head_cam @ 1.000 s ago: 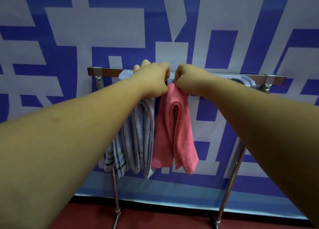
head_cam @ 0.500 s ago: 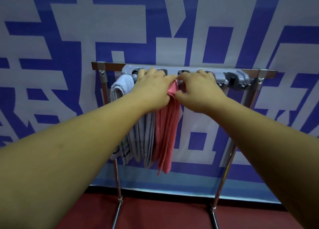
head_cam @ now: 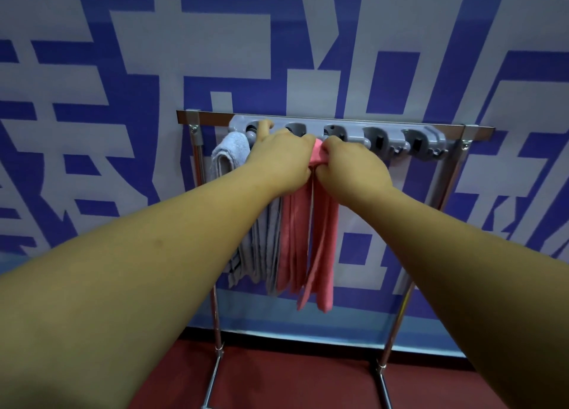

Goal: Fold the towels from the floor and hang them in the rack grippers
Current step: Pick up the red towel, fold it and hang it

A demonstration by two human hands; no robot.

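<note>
The only lettering in view stands on the wide blue-and-pale-grey printed fabric backdrop [head_cam: 385, 79] — very large, blocky pale-grey strokes on a blue ground, seemingly parts of oversized Chinese characters; every one is cropped by the picture's edges or partly covered by what stands in front, among it the long grey plastic gripper strip [head_cam: 397, 137], so none can be read as a whole character; on the strip itself any marking is too small to make out — no brand, number or label is legible.
</note>
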